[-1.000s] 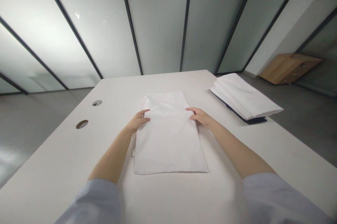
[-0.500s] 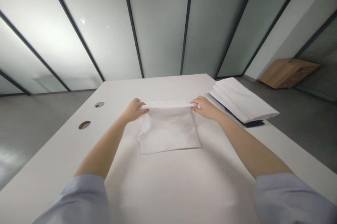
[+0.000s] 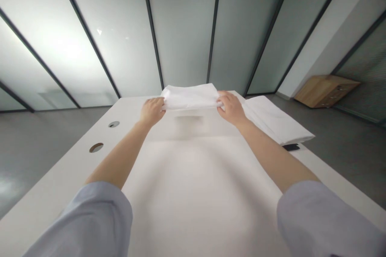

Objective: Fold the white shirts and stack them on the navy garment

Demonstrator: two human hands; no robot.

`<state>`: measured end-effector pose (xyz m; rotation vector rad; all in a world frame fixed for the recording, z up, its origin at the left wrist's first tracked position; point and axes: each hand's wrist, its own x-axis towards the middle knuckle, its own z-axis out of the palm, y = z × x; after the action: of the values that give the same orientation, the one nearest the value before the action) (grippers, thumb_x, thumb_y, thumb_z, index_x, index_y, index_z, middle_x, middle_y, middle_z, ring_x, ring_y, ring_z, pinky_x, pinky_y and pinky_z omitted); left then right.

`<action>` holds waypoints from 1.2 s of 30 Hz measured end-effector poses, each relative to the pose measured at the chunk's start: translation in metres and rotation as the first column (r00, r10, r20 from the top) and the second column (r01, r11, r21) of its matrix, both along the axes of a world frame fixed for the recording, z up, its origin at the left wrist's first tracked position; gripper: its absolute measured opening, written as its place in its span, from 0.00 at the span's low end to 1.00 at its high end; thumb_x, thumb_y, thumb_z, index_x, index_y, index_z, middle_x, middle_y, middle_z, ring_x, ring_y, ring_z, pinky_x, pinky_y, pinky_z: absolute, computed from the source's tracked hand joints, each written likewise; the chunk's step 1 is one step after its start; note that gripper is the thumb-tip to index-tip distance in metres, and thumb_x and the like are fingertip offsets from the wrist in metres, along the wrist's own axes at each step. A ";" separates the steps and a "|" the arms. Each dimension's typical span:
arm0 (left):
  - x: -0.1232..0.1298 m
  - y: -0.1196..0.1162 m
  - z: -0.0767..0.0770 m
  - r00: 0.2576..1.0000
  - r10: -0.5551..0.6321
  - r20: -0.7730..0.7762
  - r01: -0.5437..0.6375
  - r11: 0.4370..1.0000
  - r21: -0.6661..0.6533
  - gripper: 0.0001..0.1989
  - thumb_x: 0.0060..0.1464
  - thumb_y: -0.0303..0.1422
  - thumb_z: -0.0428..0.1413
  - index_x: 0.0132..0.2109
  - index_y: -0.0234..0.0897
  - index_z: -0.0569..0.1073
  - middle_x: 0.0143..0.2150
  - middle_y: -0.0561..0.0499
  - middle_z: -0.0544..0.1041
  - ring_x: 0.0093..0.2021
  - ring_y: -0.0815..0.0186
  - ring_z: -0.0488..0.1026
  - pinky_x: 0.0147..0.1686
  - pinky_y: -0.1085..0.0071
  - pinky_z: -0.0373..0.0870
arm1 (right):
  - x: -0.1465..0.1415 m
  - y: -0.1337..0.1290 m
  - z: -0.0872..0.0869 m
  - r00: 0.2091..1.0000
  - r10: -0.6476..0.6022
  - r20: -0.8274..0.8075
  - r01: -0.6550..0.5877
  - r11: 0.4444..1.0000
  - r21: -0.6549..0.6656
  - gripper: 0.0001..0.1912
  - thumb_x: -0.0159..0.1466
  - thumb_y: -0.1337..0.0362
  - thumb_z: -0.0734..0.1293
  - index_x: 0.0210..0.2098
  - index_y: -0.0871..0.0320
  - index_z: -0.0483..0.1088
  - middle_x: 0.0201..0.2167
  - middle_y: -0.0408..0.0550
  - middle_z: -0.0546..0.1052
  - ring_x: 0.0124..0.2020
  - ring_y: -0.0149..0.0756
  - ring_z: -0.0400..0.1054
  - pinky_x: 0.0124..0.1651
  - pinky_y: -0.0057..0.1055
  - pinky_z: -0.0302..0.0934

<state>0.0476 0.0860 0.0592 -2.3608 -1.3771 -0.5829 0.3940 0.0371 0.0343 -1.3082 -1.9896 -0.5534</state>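
A folded white cloth (image 3: 190, 97) is held up between my two hands, above the far part of the white table (image 3: 196, 184). Its shadow falls on the tabletop below, so it is clear of the surface. My left hand (image 3: 153, 111) grips the cloth's left end, with the fingers closed on it. At the opposite end my right hand (image 3: 231, 107) pinches the cloth between thumb and fingers. Just beyond my right hand lies a stack of folded white cloth (image 3: 276, 119), and something dark (image 3: 291, 147) shows under its near edge.
Two round holes, one with a grey rim (image 3: 113, 124) and one with a brown inside edge (image 3: 96, 147), pierce the table's left side. A frosted glass wall (image 3: 183, 27) stands behind the table. A wooden cabinet (image 3: 327, 90) is on the floor at the right.
Both hands have lifted the cloth off the table and moved it away from me. Its hanging lower part has swung up and away, leaving a shorter folded band between my hands.
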 end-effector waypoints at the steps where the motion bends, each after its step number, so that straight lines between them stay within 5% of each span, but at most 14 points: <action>1: -0.003 -0.009 -0.020 0.998 0.011 -0.056 -0.016 0.996 -0.084 0.15 0.52 0.28 0.53 0.49 0.37 0.70 0.47 0.43 0.77 0.51 0.55 0.72 0.53 0.61 0.62 | -0.002 -0.009 -0.020 1.000 0.019 0.008 -0.019 0.998 -0.066 0.15 0.57 0.70 0.62 0.44 0.57 0.68 0.56 0.57 0.70 0.60 0.51 0.59 0.57 0.47 0.55; 5: -0.016 -0.042 -0.098 0.979 0.015 -0.202 -0.102 0.898 -0.428 0.12 0.49 0.29 0.55 0.43 0.38 0.71 0.39 0.44 0.78 0.45 0.56 0.75 0.47 0.63 0.66 | -0.009 -0.045 -0.098 0.994 0.112 0.008 -0.096 0.886 -0.454 0.20 0.52 0.71 0.65 0.45 0.55 0.69 0.43 0.50 0.78 0.48 0.44 0.70 0.53 0.40 0.60; 8: -0.021 -0.054 -0.123 0.993 0.082 -0.087 -0.114 0.873 -0.474 0.16 0.48 0.27 0.54 0.46 0.39 0.70 0.44 0.45 0.77 0.47 0.57 0.74 0.45 0.65 0.67 | -0.010 -0.058 -0.123 0.996 0.058 -0.067 -0.085 0.824 -0.560 0.20 0.53 0.71 0.64 0.46 0.56 0.70 0.46 0.52 0.77 0.46 0.42 0.71 0.52 0.38 0.61; 14: -0.021 -0.048 -0.116 0.999 -0.041 -0.031 0.018 0.847 -0.532 0.34 0.46 0.28 0.53 0.63 0.42 0.64 0.47 0.45 0.75 0.49 0.55 0.72 0.49 0.62 0.67 | -0.011 -0.043 -0.120 0.992 0.095 -0.088 -0.128 0.825 -0.550 0.25 0.50 0.70 0.67 0.48 0.59 0.72 0.48 0.56 0.75 0.50 0.48 0.68 0.55 0.43 0.59; 22: -0.033 -0.040 -0.140 0.927 -0.089 0.365 0.262 0.849 -0.459 0.25 0.39 0.28 0.52 0.48 0.37 0.78 0.58 0.44 0.71 0.60 0.53 0.65 0.62 0.59 0.59 | -0.008 -0.040 -0.134 0.910 0.066 -0.409 -0.292 0.803 -0.520 0.19 0.50 0.64 0.71 0.43 0.55 0.73 0.55 0.53 0.72 0.60 0.48 0.62 0.61 0.45 0.56; 26: -0.038 -0.038 -0.138 0.777 0.106 0.620 0.328 0.773 -0.544 0.21 0.45 0.38 0.53 0.45 0.32 0.77 0.46 0.43 0.79 0.49 0.52 0.74 0.51 0.58 0.69 | -0.009 -0.044 -0.132 0.824 -0.020 -0.566 -0.347 0.771 -0.533 0.17 0.55 0.58 0.69 0.44 0.55 0.72 0.46 0.50 0.77 0.47 0.44 0.72 0.51 0.41 0.64; 29: -0.039 -0.039 -0.136 0.716 0.215 0.664 0.337 0.726 -0.600 0.24 0.48 0.44 0.53 0.44 0.29 0.77 0.37 0.44 0.79 0.40 0.53 0.75 0.41 0.60 0.72 | -0.009 -0.045 -0.131 0.788 -0.099 -0.608 -0.310 0.789 -0.530 0.17 0.58 0.55 0.67 0.43 0.57 0.73 0.41 0.50 0.78 0.40 0.42 0.73 0.44 0.39 0.67; 36: -0.036 -0.040 -0.140 0.895 -0.122 0.429 0.326 0.836 -0.442 0.24 0.43 0.34 0.58 0.50 0.39 0.77 0.57 0.41 0.71 0.57 0.51 0.67 0.59 0.54 0.61 | -0.002 -0.046 -0.131 0.915 0.186 -0.358 -0.347 0.817 -0.461 0.23 0.48 0.63 0.72 0.45 0.55 0.75 0.52 0.56 0.73 0.55 0.50 0.66 0.58 0.48 0.59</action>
<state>0.0111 0.0464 -0.0805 -2.9900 -1.5708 -0.8850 0.3917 -0.0085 -0.0966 -1.2765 -2.0828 0.3347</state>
